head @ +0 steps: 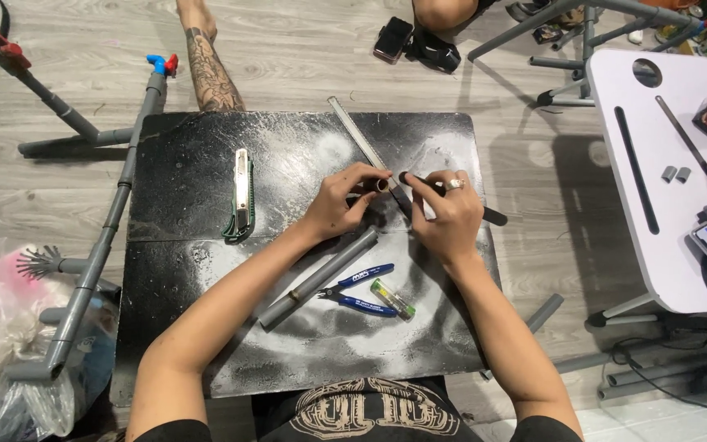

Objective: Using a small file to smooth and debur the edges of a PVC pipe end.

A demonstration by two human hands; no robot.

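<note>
Pinching short grey pipe piece

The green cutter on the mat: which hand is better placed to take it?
Probably left. The cutter lies left of the left hand; the right hand is farther.

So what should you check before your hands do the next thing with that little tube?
1. Left hand grips the short grey tube piece: ok.
2. Right hand holds the thin dark file-like tool: ok.
3. Tool tip meets the tube: cannot tell.
4. Green utility knife lies apart from both hands: ok; blade in or out: cannot tell.
5. Blue-handled pliers and long grey pipe lie near the wrists: ok.
</note>
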